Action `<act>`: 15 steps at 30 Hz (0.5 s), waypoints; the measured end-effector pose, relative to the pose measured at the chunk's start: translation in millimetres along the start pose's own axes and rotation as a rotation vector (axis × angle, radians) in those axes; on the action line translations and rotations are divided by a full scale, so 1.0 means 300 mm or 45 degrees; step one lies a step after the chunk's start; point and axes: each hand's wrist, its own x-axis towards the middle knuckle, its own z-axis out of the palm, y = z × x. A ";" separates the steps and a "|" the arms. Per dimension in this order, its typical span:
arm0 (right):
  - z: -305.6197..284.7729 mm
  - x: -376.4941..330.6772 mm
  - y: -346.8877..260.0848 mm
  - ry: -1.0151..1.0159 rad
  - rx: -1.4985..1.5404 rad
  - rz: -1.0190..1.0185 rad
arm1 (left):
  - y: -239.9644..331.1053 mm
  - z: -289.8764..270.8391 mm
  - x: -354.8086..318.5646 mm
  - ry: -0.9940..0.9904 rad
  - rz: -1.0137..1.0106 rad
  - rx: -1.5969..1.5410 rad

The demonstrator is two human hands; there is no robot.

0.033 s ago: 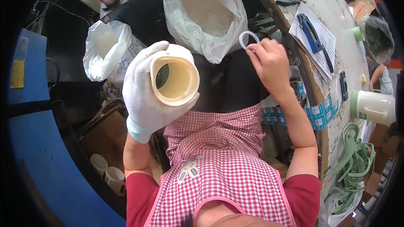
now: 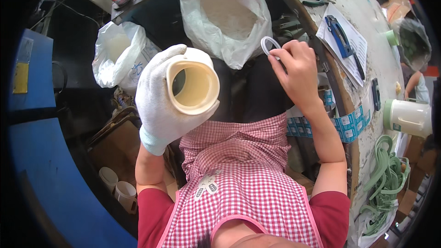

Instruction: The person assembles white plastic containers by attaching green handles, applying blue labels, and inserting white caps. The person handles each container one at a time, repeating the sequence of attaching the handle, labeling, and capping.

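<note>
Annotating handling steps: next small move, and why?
Probably move the right hand toward the cream vessel: it pinches a white ring clear of the vessel, while the gloved left hand holds the vessel, mouth toward the camera.

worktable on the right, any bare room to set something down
Bare tabletop shows between the pliers, the papers and the pale green cup, with a smaller patch between the blue sticker strip and green straps. It is crowded near the right hand, where the papers carry a blue tool.
</note>
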 end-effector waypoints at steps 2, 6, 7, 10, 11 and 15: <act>-0.084 0.029 -0.097 0.180 0.586 -0.024 | 0.021 -0.001 -0.003 0.008 0.004 0.031; -0.193 0.062 -0.275 -0.416 1.826 0.213 | 0.040 -0.010 -0.026 -0.053 -0.007 0.058; -0.181 0.077 -0.304 -0.391 1.661 0.155 | 0.044 -0.012 -0.034 -0.102 -0.067 0.053; -0.173 0.087 -0.342 -0.253 1.296 -0.171 | 0.058 -0.001 -0.055 -0.116 -0.091 0.042; -0.167 0.085 -0.348 -0.239 1.151 -0.236 | 0.062 0.004 -0.059 -0.130 -0.084 0.044; -0.137 0.065 -0.370 -0.324 0.794 -0.271 | 0.069 0.031 -0.055 -0.102 -0.003 0.081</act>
